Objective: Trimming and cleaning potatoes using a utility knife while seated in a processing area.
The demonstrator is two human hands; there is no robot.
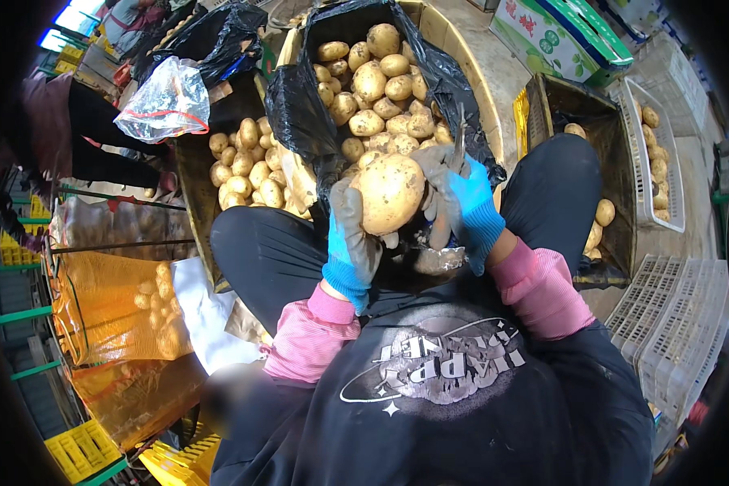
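A large, dirt-flecked potato (390,194) is held up in front of me. My left hand (353,235), in a grey and blue work glove, is closed round its left side. On its right, my gloved right hand (458,190) has its fingers bent near the potato. A thin, dark, blade-like tool (460,139) sticks up out of that hand; its exact kind is not clear. Just beyond both hands, a box lined with a black plastic bag (296,101) holds many loose potatoes (370,81).
Left of it stands another crate of potatoes (251,166). At the right are a dark crate (616,174), a white basket of potatoes (654,162) and stacked white crates (672,324). An orange mesh sack (109,308) stands left. Another person's legs (109,134) show at upper left.
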